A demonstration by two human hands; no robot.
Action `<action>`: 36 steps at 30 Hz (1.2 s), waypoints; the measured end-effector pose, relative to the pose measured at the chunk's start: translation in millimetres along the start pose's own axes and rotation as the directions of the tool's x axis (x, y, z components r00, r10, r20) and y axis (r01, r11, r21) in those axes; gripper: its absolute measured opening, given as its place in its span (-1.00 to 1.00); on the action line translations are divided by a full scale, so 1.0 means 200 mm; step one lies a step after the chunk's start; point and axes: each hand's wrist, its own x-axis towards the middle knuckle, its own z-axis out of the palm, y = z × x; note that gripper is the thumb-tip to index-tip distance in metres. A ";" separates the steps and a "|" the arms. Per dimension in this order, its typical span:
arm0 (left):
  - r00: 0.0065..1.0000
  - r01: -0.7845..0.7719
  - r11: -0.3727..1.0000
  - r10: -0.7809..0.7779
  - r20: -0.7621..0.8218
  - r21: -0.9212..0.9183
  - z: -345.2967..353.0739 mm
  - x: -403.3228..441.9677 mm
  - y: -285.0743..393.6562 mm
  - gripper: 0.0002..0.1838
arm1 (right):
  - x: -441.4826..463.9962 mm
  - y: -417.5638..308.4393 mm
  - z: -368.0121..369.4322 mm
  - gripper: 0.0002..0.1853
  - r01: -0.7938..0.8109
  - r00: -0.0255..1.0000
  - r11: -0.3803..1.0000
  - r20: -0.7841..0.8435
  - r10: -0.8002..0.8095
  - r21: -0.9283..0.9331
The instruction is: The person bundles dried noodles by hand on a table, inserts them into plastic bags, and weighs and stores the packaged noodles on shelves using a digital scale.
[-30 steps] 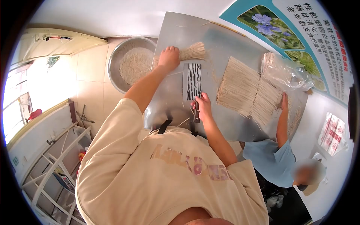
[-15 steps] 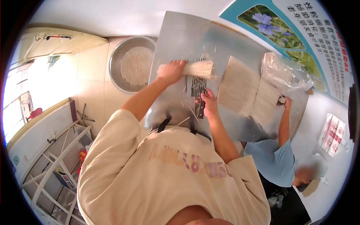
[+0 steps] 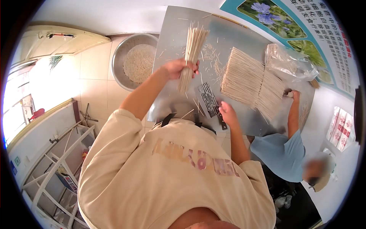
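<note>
My left hand (image 3: 178, 68) is closed round the middle of a bundle of dried noodles (image 3: 195, 44). The bundle points away from me over the metal table, its far end fanned out. To its right, a cleaver (image 3: 206, 98) with a patterned blade lies at a slant near the table's front edge. At its dark handle is my right hand (image 3: 228, 113), thumb and fingers closed against it; part of the grip is hidden. Broken noodle pieces (image 3: 213, 61) are scattered beyond the blade. Further right lie two wide rows of long noodles (image 3: 242, 76).
A steel basin (image 3: 115, 65) holding short noodle pieces stands left of the metal table (image 3: 175, 23). A clear plastic bag (image 3: 288, 63) lies at the back right. A co-worker in a blue shirt (image 3: 278, 154) reaches a hand (image 3: 293, 95) to the noodle rows' right end.
My left hand has turned the noodle bundle from lying crosswise to pointing away from me, off the cleaver. My right hand and the cleaver have shifted right and towards me, the blade now slanted.
</note>
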 end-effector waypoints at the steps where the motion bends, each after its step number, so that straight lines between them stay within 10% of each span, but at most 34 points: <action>1: 1.000 0.001 1.000 -0.001 0.002 0.001 0.04 -0.03 -0.06 -0.68 | -0.03 -0.16 0.00 -0.61 0.115 0.985 0.989 -0.140 -0.102 0.089; 2: 0.998 0.006 1.000 -0.004 0.060 -0.028 0.06 -0.04 -0.13 -0.69 | -0.05 -0.33 -0.01 -0.60 0.239 0.940 0.958 -0.287 -0.187 0.160; 5: 0.975 0.041 0.994 -0.019 0.220 -0.097 0.12 -0.04 -0.25 -0.72 | -0.01 -0.79 -0.08 -0.37 0.093 0.991 0.699 0.001 -0.133 0.709; 7: 0.934 0.076 0.987 -0.021 0.357 -0.139 0.11 0.00 -0.34 -0.72 | 0.22 -0.76 -0.01 -0.34 -0.038 0.861 0.434 0.250 -0.442 0.900; 12: 0.892 0.288 0.956 -0.245 0.379 -0.060 0.17 -0.08 -0.32 -0.53 | 0.16 -1.12 0.07 -0.39 -0.232 0.813 0.256 0.332 -0.479 0.938; 16: 0.868 0.270 0.915 -0.366 0.335 0.299 0.13 -0.17 -0.20 -0.16 | 0.26 -1.10 0.13 -0.61 -0.168 0.896 0.139 0.210 -0.392 0.976; 17: 0.967 0.128 0.710 -0.244 0.071 0.693 0.12 -0.20 -0.13 -0.11 | 0.25 -1.15 0.10 -0.63 -0.042 0.937 0.221 0.115 -0.330 0.974; 18: 0.994 0.098 0.319 0.004 -0.105 0.943 0.14 -0.21 -0.08 -0.04 | 0.22 -1.20 0.07 -0.65 0.078 0.962 0.307 0.009 -0.272 0.948; 19: 0.995 0.097 0.321 0.003 -0.103 0.942 0.18 -0.21 -0.05 -0.04 | 0.20 -1.25 0.07 -0.67 0.170 0.969 0.362 -0.089 -0.230 0.916; 21: 0.807 -0.213 0.295 0.590 -0.002 0.931 0.30 -0.16 0.01 0.07 | 0.23 -1.25 0.09 -0.67 0.337 0.936 0.495 -0.227 -0.270 0.801; 25: 0.688 -0.403 0.276 0.720 0.089 0.873 0.52 -0.02 -0.02 0.06 | 0.33 -1.13 0.19 -0.59 0.759 0.622 0.622 -0.501 -0.602 0.195; 29: 0.614 -0.345 0.354 0.786 -0.076 0.869 0.43 0.11 -0.21 -0.10 | 0.47 -0.89 0.24 -0.55 0.677 0.389 0.516 -0.340 -0.856 -0.526; 36: 0.473 -0.348 0.134 0.880 0.051 0.928 0.45 0.17 -0.28 -0.45 | 0.33 -0.82 0.14 -0.51 0.572 0.604 0.588 -0.192 -0.774 -0.572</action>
